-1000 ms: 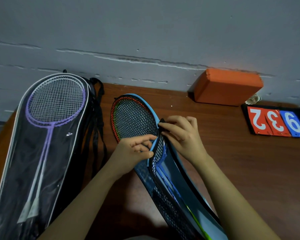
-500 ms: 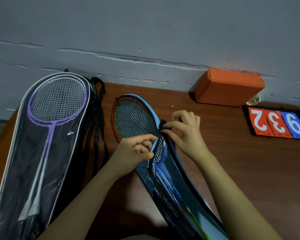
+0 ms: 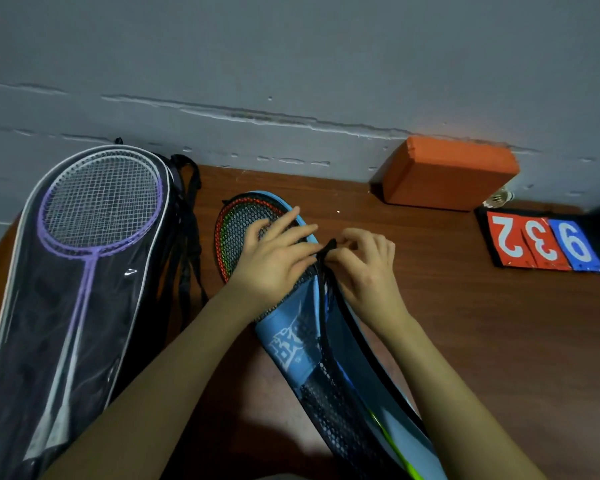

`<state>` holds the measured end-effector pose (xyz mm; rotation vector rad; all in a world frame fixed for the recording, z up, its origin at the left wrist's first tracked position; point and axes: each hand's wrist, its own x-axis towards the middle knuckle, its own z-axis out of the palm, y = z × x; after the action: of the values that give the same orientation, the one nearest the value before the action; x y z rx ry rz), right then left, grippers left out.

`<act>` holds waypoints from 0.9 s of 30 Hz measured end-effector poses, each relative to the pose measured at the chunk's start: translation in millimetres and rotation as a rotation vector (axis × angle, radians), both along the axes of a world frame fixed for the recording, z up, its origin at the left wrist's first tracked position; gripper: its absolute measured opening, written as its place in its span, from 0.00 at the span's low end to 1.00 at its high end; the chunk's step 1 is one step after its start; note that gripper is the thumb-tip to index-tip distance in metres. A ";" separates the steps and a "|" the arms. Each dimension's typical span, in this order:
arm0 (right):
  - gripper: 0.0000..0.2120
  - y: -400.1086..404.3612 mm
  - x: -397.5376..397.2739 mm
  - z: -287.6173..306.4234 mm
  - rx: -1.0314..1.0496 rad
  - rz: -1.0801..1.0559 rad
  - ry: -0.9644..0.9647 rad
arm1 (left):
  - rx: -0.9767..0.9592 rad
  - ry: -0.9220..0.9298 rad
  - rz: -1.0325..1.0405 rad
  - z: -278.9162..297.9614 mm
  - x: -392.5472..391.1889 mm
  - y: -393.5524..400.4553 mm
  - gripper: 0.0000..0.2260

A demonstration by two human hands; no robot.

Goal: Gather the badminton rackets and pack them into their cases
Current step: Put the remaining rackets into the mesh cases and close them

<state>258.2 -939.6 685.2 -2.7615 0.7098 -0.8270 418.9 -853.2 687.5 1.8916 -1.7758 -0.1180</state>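
The blue case (image 3: 293, 344) lay slantwise on the brown table (image 3: 499, 341), its rounded head end toward the wall and its narrow end running off the lower edge of the view. Mesh panel on the head end; a racket (image 3: 229, 237) with a red and green frame showed through it, inside the case.

The left hand (image 3: 274, 261) lay flat on the mesh over the racket head, fingers straight and spread, pressing down, fingertips reaching the case's blue rim. The right hand (image 3: 364, 268) sat just beside it on the case's right edge, fingers curled, thumb and forefinger pinching a small black zipper pull (image 3: 329, 247). The two hands nearly met at the pull. Below the pull the case's edge gaped, with the black zipper track (image 3: 371, 344) curving away toward the lower right.

To the left, well apart from the hands, a second, larger black case (image 3: 42, 341) with a clear front and white piping lay on the table. A purple racket (image 3: 97, 216) and what looked like a white one showed through the clear panel, heads toward the wall. Black straps (image 3: 187, 244) trailed along its right side.

Against the wall: an orange block (image 3: 447, 171). Beside it, flip scorecards (image 3: 544, 242) reading 2, 3, 9.
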 end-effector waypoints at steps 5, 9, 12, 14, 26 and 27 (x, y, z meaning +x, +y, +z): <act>0.07 -1.0 -0.2 -7.1 0.119 -0.027 -0.004 | 0.040 0.002 -0.082 -7.5 12.9 -10.3 0.11; 0.06 2.6 -6.3 -16.1 0.203 -0.062 -0.029 | 0.017 -0.001 -0.197 -21.9 22.2 -15.3 0.10; 0.06 6.8 -10.0 -20.1 0.154 -0.104 -0.003 | -0.045 0.048 -0.172 -32.2 20.3 -17.8 0.10; 0.06 10.3 -9.2 -20.6 0.056 -0.136 0.041 | -0.068 0.116 -0.115 -36.3 19.1 -22.4 0.08; 0.11 21.5 -53.0 -44.8 0.244 -0.145 0.276 | -0.078 0.179 0.256 -69.4 30.1 -45.3 0.07; 0.10 20.7 -56.8 -45.3 0.247 -0.147 0.281 | -0.055 0.186 0.285 -71.8 29.7 -44.6 0.08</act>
<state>201.3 -919.0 639.9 -2.6471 1.0008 -0.3453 448.6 -897.8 615.7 2.0016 -1.3608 -0.1348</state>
